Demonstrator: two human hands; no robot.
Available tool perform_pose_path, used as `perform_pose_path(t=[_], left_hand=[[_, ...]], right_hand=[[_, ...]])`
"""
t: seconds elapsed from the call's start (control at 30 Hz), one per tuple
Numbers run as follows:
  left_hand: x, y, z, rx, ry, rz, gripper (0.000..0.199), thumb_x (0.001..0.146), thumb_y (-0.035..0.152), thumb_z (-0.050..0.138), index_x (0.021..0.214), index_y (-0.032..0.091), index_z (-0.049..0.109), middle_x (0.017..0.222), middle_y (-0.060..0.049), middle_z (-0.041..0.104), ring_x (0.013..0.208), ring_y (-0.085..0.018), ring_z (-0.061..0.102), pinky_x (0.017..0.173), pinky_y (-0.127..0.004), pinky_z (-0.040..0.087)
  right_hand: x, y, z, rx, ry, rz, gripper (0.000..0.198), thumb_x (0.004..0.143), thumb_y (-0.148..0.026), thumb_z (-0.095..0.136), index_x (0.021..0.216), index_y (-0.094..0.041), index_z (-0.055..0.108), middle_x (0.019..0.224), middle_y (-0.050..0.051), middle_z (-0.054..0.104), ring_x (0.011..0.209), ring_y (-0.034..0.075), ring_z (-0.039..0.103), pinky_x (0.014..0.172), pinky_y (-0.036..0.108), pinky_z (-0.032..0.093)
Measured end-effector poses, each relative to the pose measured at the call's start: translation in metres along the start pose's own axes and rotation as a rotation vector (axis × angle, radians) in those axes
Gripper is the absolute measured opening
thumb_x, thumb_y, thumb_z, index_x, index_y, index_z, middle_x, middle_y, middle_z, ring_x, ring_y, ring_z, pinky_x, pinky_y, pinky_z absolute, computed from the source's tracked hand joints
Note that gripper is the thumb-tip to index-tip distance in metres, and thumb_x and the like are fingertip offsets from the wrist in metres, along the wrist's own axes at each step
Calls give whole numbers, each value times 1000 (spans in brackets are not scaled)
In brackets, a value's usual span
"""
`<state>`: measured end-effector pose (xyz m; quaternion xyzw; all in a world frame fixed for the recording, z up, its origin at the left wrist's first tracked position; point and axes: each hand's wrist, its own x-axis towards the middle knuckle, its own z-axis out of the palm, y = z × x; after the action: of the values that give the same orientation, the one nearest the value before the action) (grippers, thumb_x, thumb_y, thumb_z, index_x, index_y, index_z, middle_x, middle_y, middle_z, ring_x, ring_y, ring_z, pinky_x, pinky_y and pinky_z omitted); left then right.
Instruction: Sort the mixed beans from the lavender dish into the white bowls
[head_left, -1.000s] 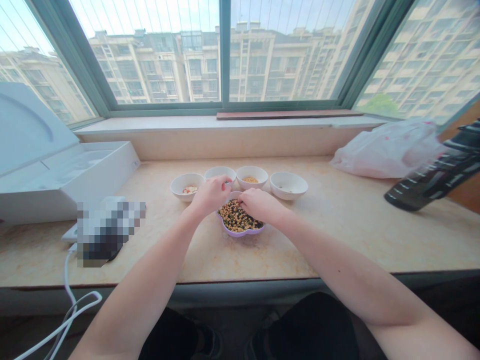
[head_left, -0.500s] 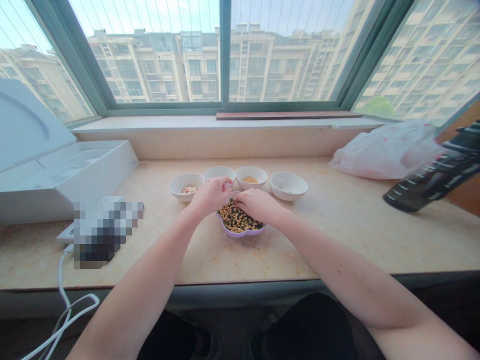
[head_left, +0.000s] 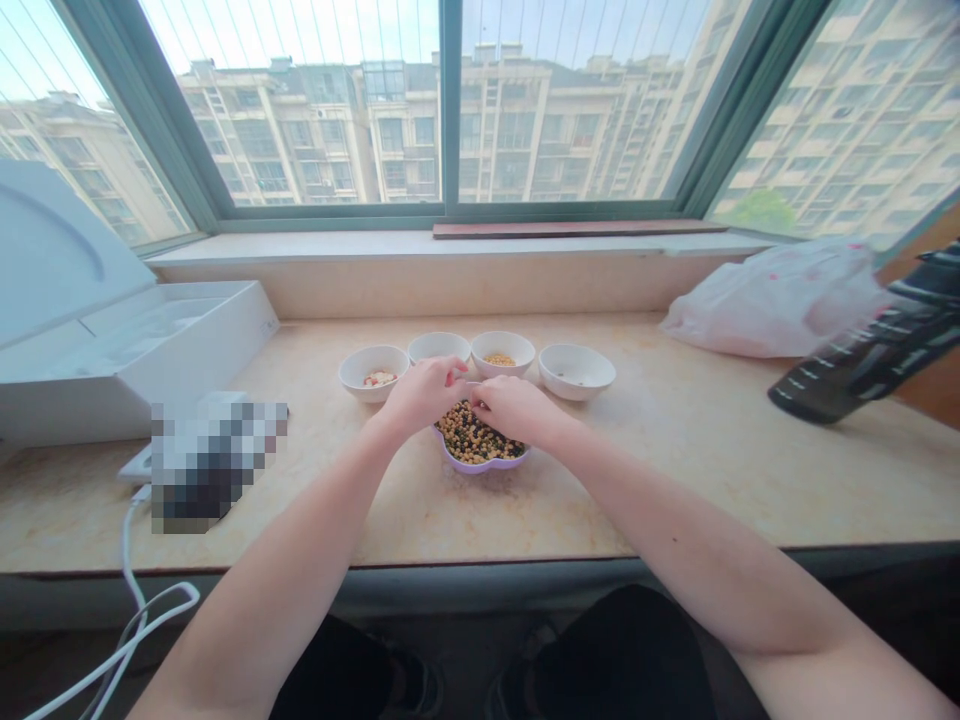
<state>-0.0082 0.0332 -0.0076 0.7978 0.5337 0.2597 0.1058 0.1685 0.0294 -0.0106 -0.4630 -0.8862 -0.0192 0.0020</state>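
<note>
A purple scalloped dish (head_left: 487, 467) holds mixed beans (head_left: 476, 437), yellow, black and green. Over its right rear side, my right hand (head_left: 517, 408) has its thumb and fingers pinched together close above the beans; what lies between the fingertips is too small to make out. My left hand (head_left: 426, 392) hovers at the dish's left rear edge with fingers curled in, and their content is hidden. Behind stand white bowls: the left bowl (head_left: 352, 376) has pale and reddish pieces, the second bowl (head_left: 439, 343) is partly covered by my left hand, the third bowl (head_left: 517, 350) contains yellow beans, and the right bowl (head_left: 577, 385) has a few small bits.
On the left are an opened white box (head_left: 195, 340), a blurred-out object (head_left: 217, 465) and a white cable (head_left: 127, 560). A plastic bag (head_left: 772, 305) and a dark bottle (head_left: 847, 350) occupy the right side. The window ledge (head_left: 337, 245) runs behind the counter (head_left: 712, 470).
My right hand's fingertips have drawn together and lifted slightly from the beans. My left hand stays almost in the same place, and the bowls have not moved.
</note>
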Motion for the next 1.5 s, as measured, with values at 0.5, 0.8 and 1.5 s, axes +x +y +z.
perform_pose_path(t=[0.5, 0.8, 1.5], left_hand=[[1, -3, 2, 23, -27, 5, 27, 89, 23, 55, 108, 21, 74, 93, -5, 76, 86, -21, 69, 79, -30, 52], [-3, 5, -10, 7, -22, -60, 25, 92, 25, 54, 104, 22, 76, 95, -7, 77, 87, -22, 70, 85, -32, 53], [-2, 4, -8, 23, -19, -68, 26, 93, 25, 54, 106, 21, 76, 95, -7, 78, 83, -21, 71, 87, -33, 52]], right_hand=[[0, 11, -8, 115, 35, -59, 22, 93, -21, 56, 91, -19, 79, 98, 9, 76, 96, 24, 68, 84, 31, 47], [-1, 19, -8, 752, 225, -27, 22, 93, -25, 58, 97, -18, 79, 92, 5, 75, 81, 17, 64, 76, 28, 47], [-7, 26, -25, 2081, 50, 0, 28, 74, -31, 83, 75, -19, 58, 68, -7, 46, 54, 6, 34, 47, 20, 28]])
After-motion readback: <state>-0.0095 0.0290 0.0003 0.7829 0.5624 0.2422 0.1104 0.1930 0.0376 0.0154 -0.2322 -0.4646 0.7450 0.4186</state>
